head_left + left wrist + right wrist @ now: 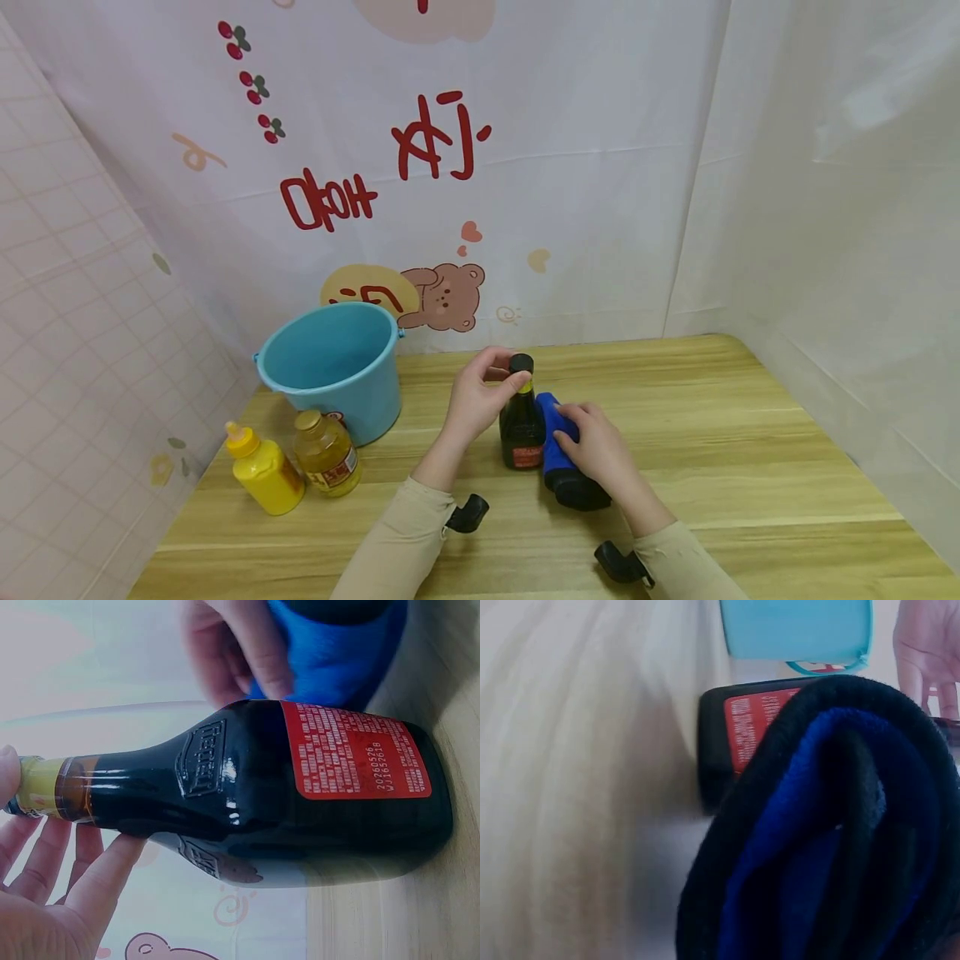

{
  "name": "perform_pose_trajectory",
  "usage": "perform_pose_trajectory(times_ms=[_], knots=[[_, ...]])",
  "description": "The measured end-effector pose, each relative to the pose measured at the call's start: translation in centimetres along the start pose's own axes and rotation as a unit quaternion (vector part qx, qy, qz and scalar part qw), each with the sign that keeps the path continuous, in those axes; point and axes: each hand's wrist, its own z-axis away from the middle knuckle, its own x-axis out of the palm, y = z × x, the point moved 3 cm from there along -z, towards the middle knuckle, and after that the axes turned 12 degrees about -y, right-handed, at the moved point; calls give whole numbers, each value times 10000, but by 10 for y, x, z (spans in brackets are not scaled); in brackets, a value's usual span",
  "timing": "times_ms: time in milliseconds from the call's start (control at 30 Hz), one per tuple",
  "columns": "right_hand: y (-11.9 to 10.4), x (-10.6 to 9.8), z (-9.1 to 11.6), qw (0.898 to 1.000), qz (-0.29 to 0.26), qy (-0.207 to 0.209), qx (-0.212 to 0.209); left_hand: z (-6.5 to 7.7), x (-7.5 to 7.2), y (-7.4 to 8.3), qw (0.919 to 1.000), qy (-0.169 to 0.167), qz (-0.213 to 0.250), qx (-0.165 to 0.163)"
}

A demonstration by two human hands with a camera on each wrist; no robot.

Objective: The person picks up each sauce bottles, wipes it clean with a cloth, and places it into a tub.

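A dark glass sauce bottle (519,429) with a black cap and a red label stands upright on the table. My left hand (477,400) holds it near the top, with the thumb at the cap and the fingers around the neck (120,787). My right hand (602,446) grips a folded blue cloth (555,454) with a black edge, just right of the bottle. In the right wrist view the cloth's folds (780,847) hide part of the bottle's red label (750,724) and most of my right hand.
To the left stand a light blue bucket (382,392), a jar of amber liquid (321,458) with a gold lid, and a yellow squeeze bottle (268,477). A printed curtain (585,208) hangs behind the wooden table (720,467).
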Motion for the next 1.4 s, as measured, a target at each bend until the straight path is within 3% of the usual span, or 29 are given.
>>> perform_pose_trajectory(times_ms=[200,333,933,1100,1400], knots=[[3,12,-2,9981,453,-394,147,1,0,6,9999,-66,-62,-49],[1,14,-3,9971,650,-355,176,0,0,-1,9999,-56,-90,27],[-7,20,-15,9873,1523,-369,265,1,-1,-3,10000,-78,-43,30],[-3,17,-16,9895,1397,-377,-3,0,-2,-3,9999,-64,-96,16],[9,1,-18,9968,703,-315,-196,-2,0,-1,9999,0,-130,100]])
